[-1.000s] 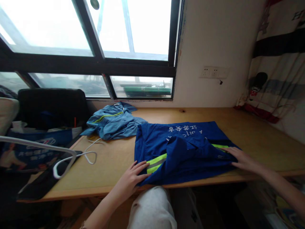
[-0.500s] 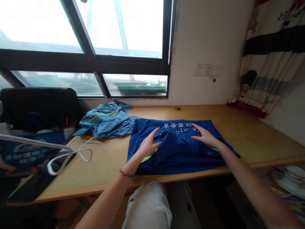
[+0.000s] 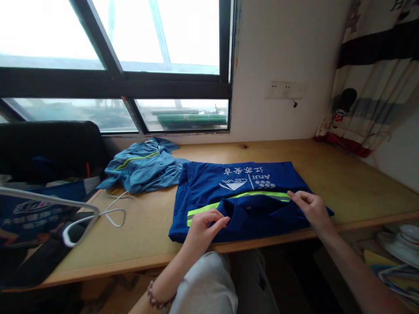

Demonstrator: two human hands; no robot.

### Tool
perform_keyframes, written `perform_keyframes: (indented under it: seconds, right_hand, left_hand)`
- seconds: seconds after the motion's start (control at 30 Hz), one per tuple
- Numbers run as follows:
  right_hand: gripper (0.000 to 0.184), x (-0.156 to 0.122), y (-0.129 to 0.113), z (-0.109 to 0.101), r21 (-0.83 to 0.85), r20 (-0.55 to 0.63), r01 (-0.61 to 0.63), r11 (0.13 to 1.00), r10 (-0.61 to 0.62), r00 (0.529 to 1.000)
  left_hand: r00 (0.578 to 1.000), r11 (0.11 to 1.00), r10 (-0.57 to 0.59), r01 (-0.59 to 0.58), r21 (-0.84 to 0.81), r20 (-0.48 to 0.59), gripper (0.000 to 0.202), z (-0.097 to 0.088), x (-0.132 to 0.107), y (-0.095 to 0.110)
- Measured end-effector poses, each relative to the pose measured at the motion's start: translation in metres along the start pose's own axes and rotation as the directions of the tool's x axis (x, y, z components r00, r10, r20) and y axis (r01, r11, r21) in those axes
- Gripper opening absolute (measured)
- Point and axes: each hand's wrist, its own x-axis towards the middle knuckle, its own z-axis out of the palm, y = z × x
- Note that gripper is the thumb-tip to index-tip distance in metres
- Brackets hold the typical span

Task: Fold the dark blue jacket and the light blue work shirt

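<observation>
A dark blue work shirt [image 3: 209,187] lies folded flat at the desk's front edge, white lettering on its back and a yellow-green reflective stripe across it. Its collar faces me. My left hand [image 3: 206,226] is closed at the left side of the collar, thumb and forefinger on the cloth; the exact grip is partly hidden. On the other side, my right hand [image 3: 310,209] pinches the shirt near the stripe's right end.
A lighter blue shirt [image 3: 147,168] lies crumpled at the back left of the wooden desk [image 3: 347,179]. White cable [image 3: 116,218], a white curved bar [image 3: 59,196] and a printed bag [image 3: 36,213] are on the left. Dishes [image 3: 406,240] sit at the lower right.
Both hands have come down and toward me, closing at the shirt. The upper layer with the collar now lies nearer me, so the stripe and whole logo show.
</observation>
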Motion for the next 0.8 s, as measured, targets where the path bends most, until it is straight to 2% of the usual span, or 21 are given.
perform_keyframes:
  seconds: [0.07, 0.13, 0.17, 0.23, 0.3, 0.37, 0.43, 0.5, 0.57, 0.63, 0.73, 0.8]
  right_hand:
    - [0.040, -0.018, -0.001, 0.001, -0.074, -0.059, 0.020, 0.997, -0.024, 0.998]
    - [0.034, -0.035, -0.002, 0.005, -0.069, -0.114, 0.045, 0.997, -0.053, 0.992]
    - [0.036, -0.043, -0.003, 0.007, -0.058, -0.120, 0.075, 0.996, -0.081, 0.990]
    - [0.054, -0.058, -0.007, 0.013, -0.103, -0.074, 0.162, 0.981, -0.170, 0.983]
    - [0.062, -0.071, -0.012, 0.018, -0.230, -0.004, 0.267, 0.936, -0.276, 0.961]
    - [0.043, -0.080, -0.014, 0.020, -0.317, 0.036, 0.333, 0.888, -0.339, 0.940]
    - [0.019, -0.083, -0.013, 0.017, -0.297, 0.016, 0.328, 0.897, -0.339, 0.941]
    - [0.013, -0.078, -0.009, 0.008, -0.194, 0.035, 0.265, 0.945, -0.263, 0.964]
    - [0.013, -0.066, -0.003, -0.004, -0.055, 0.143, 0.155, 0.986, -0.146, 0.979]
    - [0.016, -0.051, 0.005, -0.016, 0.068, 0.285, 0.012, 0.998, -0.031, 0.958]
    - [0.020, -0.028, 0.017, -0.026, 0.220, 0.384, -0.254, 0.942, 0.156, 0.910]
    - [0.021, -0.017, 0.024, -0.024, 0.348, 0.434, -0.439, 0.829, 0.272, 0.859]
  left_hand:
    - [0.981, 0.994, -0.113, 0.109, -0.033, -0.158, 0.030, 0.016, -0.009, -0.005]
    - [0.937, 0.969, -0.231, 0.197, -0.149, -0.263, 0.030, 0.028, -0.015, -0.010]
    - [0.915, 0.950, -0.277, 0.215, -0.225, -0.293, 0.029, 0.032, -0.017, -0.012]
    - [0.882, 0.902, -0.342, 0.210, -0.378, -0.326, 0.028, 0.034, -0.019, -0.015]
    - [0.867, 0.838, -0.405, 0.224, -0.498, -0.291, 0.041, 0.033, -0.021, -0.015]
    - [0.876, 0.765, -0.459, 0.305, -0.567, -0.149, 0.049, 0.031, -0.023, -0.015]
    - [0.883, 0.712, -0.468, 0.402, -0.575, 0.036, 0.041, 0.029, -0.024, -0.013]
    - [0.881, 0.689, -0.447, 0.451, -0.567, 0.156, 0.027, 0.027, -0.025, -0.011]
    - [0.875, 0.662, -0.443, 0.465, -0.587, 0.193, 0.021, 0.023, -0.025, -0.009]
    - [0.857, 0.592, -0.454, 0.495, -0.636, 0.243, 0.019, 0.017, -0.023, -0.008]
    - [0.791, 0.365, -0.452, 0.586, -0.724, 0.412, 0.018, 0.007, -0.016, -0.008]
    - [0.748, 0.211, -0.431, 0.627, -0.750, 0.505, 0.018, 0.003, -0.011, -0.009]
